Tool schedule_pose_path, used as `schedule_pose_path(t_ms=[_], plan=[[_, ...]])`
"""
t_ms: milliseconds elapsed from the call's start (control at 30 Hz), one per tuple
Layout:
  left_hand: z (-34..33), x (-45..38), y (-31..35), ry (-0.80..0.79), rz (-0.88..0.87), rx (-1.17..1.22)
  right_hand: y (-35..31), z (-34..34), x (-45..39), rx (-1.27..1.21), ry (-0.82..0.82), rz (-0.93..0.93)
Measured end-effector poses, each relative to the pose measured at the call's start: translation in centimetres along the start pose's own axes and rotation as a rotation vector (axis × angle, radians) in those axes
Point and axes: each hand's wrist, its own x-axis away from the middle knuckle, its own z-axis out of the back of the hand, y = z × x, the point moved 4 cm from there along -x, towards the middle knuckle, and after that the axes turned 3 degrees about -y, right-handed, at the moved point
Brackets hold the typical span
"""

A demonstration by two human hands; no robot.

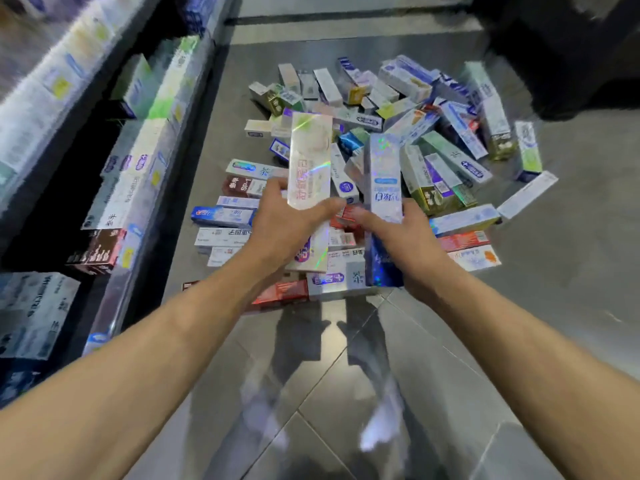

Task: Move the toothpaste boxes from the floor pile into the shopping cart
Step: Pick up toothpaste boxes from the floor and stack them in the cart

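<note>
Holographic toothpaste boxes [308, 174], long, shiny

Both bare arms reach forward, left grip [284, 223] and right grip [405, 233] each curled closed.

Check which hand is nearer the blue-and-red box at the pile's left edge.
Left. The left hand holding a pink holographic box sits just right of the blue-and-red box; the right hand is farther right.
</note>
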Motion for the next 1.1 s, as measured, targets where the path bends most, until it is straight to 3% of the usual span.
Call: schedule_pose_path(t_ms=[200,400,500,633,833,1100], plan=[[2.2,6.2,16.7,-0.017,0.002,0.028,-18.1,2.0,8.9,-0.112,0.040,-0.001],[5.8,14.1,38.9,-0.091,-0.005,0.049,-39.1,4.4,19.0,-0.085,0.061,-0.019],[7.1,18.4,49.3,-0.109,-0.058,0.020,-48.9,5.2,23.6,-0.050,0.025,0.015],[7.1,22.9,60.2,-0.122,-0.094,0.087,-59.7,7.4,29.1,-0.002,0.097,0.112],[4.6,28.5,69.6,-0.177,-0.153,0.106,-68.2,11.5,36.4,-0.081,0.248,0.173],[-1.6,34.8,74.5,-0.367,-0.336,0.081,-70.6,18.3,44.7,-0.138,0.481,0.227]])
